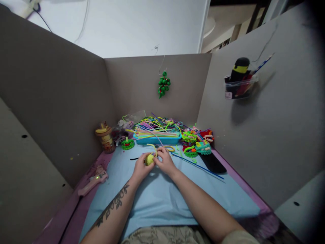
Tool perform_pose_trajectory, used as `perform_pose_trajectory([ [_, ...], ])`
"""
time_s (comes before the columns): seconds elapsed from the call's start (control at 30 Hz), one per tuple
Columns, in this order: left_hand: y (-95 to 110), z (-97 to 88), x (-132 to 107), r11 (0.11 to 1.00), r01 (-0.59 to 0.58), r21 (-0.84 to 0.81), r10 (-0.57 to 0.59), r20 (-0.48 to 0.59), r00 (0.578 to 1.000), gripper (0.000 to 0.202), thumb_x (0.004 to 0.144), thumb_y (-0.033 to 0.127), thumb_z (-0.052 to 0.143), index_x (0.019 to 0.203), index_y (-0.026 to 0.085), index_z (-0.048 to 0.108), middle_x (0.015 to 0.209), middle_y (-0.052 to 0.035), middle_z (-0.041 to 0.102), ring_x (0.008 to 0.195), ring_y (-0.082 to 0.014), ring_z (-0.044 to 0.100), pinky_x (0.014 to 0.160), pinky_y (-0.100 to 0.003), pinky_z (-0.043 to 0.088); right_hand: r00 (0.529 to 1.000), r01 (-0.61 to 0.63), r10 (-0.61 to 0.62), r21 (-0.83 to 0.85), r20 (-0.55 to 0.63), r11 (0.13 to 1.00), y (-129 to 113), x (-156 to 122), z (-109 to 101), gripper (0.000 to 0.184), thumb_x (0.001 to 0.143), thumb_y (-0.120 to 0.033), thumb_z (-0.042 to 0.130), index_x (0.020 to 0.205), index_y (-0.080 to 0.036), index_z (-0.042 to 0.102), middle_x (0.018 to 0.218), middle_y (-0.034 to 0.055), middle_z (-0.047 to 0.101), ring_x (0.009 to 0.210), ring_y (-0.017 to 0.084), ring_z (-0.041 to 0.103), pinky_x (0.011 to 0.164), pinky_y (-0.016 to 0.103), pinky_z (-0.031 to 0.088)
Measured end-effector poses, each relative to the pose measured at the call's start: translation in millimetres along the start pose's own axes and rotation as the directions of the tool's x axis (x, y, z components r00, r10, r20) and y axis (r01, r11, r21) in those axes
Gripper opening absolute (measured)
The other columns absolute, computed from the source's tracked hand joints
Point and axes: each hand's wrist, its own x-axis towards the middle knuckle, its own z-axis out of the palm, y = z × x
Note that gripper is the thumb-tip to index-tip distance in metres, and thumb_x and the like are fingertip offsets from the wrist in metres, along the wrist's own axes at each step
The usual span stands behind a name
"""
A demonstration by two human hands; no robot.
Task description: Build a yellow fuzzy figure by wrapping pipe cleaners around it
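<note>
while our left hand (140, 166) cups a small yellow-green ball (149, 159) over the light blue mat (157, 196), our right hand (164, 160) pinches a yellow pipe cleaner (155, 149) that curls up from the ball's top. just behind our hands sits a blue tray (157, 139) heaped with coloured pipe cleaners (154, 127), and a pink glue gun (92, 181) lies well off to the left.
</note>
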Motion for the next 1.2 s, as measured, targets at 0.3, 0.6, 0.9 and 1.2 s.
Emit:
perform_pose_trajectory([
  [0.3,-1,0.1,-2,0.991,-0.097,0.093,0.093,0.042,0.995,0.043,0.067,0.028,0.070,0.108,0.018,0.061,0.105,-0.0100,0.063,0.095,-0.0233,0.059,0.084,-0.035,0.047,0.997,0.004,-0.009,0.056,0.079,0.998,11,3,-1,0.006,0.075,-0.019,0.059,0.071,-0.020,0.063,0.111,0.0065,0.048,0.106,0.023,0.043,0.095,0.040,0.035],
  [0.6,-7,1.7,0,0.990,-0.032,0.140,0.021,0.074,0.997,0.044,0.068,0.028,0.067,0.109,0.015,0.060,0.104,-0.0100,0.064,0.093,-0.0221,0.062,0.080,-0.034,0.051,0.997,-0.048,0.057,0.155,-0.055,0.987,3,1,2,0.006,0.073,-0.019,0.060,0.068,-0.019,0.064,0.107,0.0066,0.049,0.101,0.021,0.048,0.094,0.037,0.036],
  [0.9,-10,2.6,-1,0.980,-0.097,0.172,0.083,0.091,0.992,0.048,0.067,0.027,0.069,0.112,0.017,0.058,0.109,-0.0102,0.061,0.100,-0.0232,0.058,0.086,-0.036,0.049,0.944,-0.318,0.328,0.325,0.027,0.890,18,4,10,0.017,0.070,-0.034,0.065,0.066,-0.018,0.066,0.107,0.0069,0.048,0.102,0.021,0.051,0.081,0.031,0.043],
  [1.2,-8,-0.6,-1,0.996,-0.049,0.079,0.039,0.115,0.993,0.055,0.066,0.029,0.071,0.117,0.018,0.056,0.112,-0.0103,0.060,0.099,-0.0238,0.059,0.081,-0.035,0.052,0.914,-0.397,0.291,0.468,0.284,0.790,25,8,-1,0.029,0.065,-0.046,0.071,0.068,-0.017,0.069,0.119,0.0112,0.051,0.114,0.026,0.048,0.097,0.040,0.034],
])
